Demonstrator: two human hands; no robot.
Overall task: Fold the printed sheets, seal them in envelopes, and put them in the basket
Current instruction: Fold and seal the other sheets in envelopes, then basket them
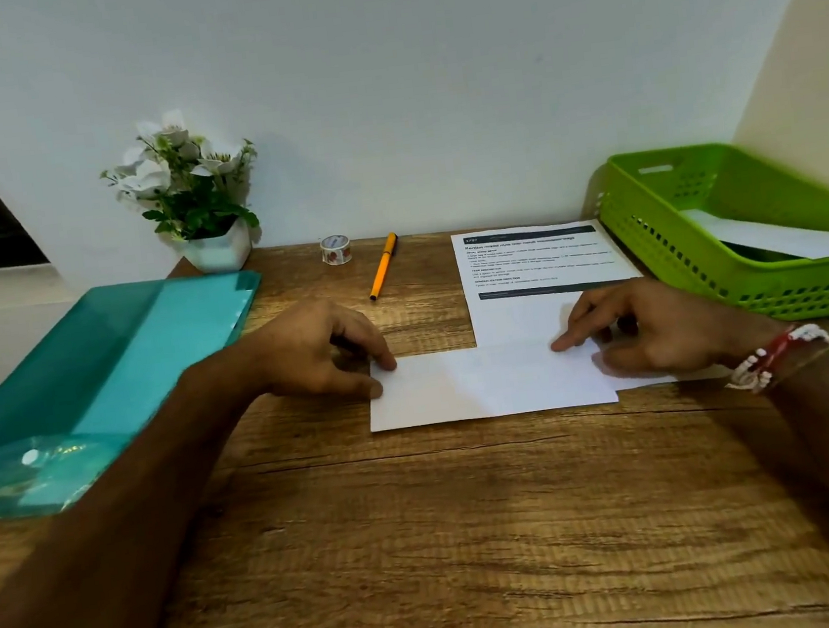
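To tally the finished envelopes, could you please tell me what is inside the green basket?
A white envelope or sheet leans inside the green basket; which one is unclear. Its near wall hides the floor, so anything lower cannot be seen.

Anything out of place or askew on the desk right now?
The teal folder overhangs the left edge of the desk, so it might slip off. Nothing else looks spilled, torn or askew.
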